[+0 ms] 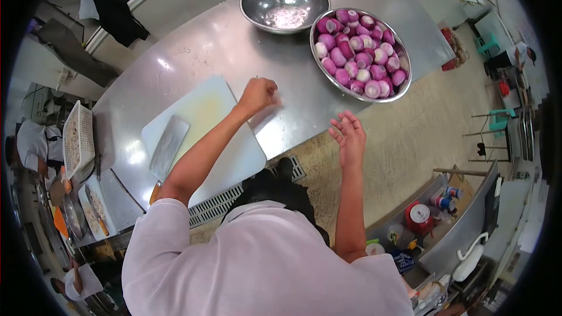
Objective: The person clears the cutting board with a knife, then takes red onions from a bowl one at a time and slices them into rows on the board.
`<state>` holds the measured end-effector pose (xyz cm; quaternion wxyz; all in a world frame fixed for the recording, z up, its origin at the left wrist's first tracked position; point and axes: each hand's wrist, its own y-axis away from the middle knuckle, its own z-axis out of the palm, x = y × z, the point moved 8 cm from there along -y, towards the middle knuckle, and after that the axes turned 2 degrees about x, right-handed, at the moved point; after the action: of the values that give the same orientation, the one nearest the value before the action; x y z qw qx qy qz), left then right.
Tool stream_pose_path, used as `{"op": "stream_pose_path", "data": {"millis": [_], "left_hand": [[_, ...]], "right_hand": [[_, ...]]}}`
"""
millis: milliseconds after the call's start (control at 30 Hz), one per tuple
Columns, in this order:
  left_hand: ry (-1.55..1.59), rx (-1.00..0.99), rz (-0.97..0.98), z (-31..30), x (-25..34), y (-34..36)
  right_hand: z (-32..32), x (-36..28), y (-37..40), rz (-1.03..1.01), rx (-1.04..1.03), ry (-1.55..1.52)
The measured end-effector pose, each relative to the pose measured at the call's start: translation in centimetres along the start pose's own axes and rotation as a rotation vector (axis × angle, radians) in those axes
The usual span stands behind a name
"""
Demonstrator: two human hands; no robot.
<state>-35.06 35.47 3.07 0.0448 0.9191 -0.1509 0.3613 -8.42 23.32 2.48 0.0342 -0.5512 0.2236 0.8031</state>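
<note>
My left hand (257,96) is above the steel table beside the upper right edge of the white cutting board (205,102). Its fingers are curled in, and whatever they may hold is hidden. My right hand (350,136) is raised past the table's front edge, fingers apart and slightly bent, with nothing visible in it. Just beyond that hand stands a steel bowl (405,86) heaped with peeled red onions (363,52). A broad-bladed cleaver (168,147) lies on the board's left side, partly under my left forearm.
A second steel bowl (255,9) with shiny reflections inside stands at the table's far side. A white plastic basket (79,140) is at the left end. An open drawer (418,231) with cans and bottles is at lower right. Other people work at far left and right.
</note>
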Motion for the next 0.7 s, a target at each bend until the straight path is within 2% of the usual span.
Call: {"op": "stream_pose_path", "data": {"millis": [67,133,167,200,267,300,333,400,500,567,600,700], "left_hand": [[0.087,0.310,0.006,-2.9,-2.3,-3.8],[0.504,0.397,-0.425,-4.8,-6.9,-7.9],[0.702,0.423,-0.573,-5.0,-8.8,-9.9],[0.901,0.450,-0.716,-4.9,-10.4,-11.4],[1.011,0.382,-0.872,-4.0,-11.0,-13.6],[1.035,0.316,-0.787,-3.5,-10.8,-14.7],[1.054,0.252,-0.827,-2.1,-12.7,-16.7],[1.094,0.431,-0.760,-3.0,-11.9,-17.2],[0.864,0.611,-0.793,-7.2,-12.1,-14.7],[0.762,0.649,-0.828,-10.2,-14.2,-11.9],[0.656,0.656,-0.843,-12.1,-15.2,-10.4],[0.599,0.759,-0.776,-16.5,-21.2,-4.9]], "right_hand": [[0.2,0.8,-3.0,0.110,-0.013,-0.272],[-0.1,1.1,-5.9,0.151,0.006,-0.324],[0.0,1.3,-7.2,0.184,0.031,-0.383],[0.6,1.2,-8.2,0.192,0.007,-0.375],[-0.6,1.1,-9.3,0.147,0.235,-0.343],[-0.1,1.0,-9.7,0.151,0.211,-0.336],[-0.4,0.6,-9.8,0.101,0.250,-0.299],[-0.1,0.2,-10.4,0.060,0.248,-0.254],[-0.8,0.8,-11.6,0.047,0.211,-0.286],[-1.7,1.2,-12.3,0.035,0.259,-0.345],[-0.8,0.3,-11.8,-0.012,0.206,-0.320],[-0.9,0.3,-12.1,0.007,0.177,-0.333]]}}
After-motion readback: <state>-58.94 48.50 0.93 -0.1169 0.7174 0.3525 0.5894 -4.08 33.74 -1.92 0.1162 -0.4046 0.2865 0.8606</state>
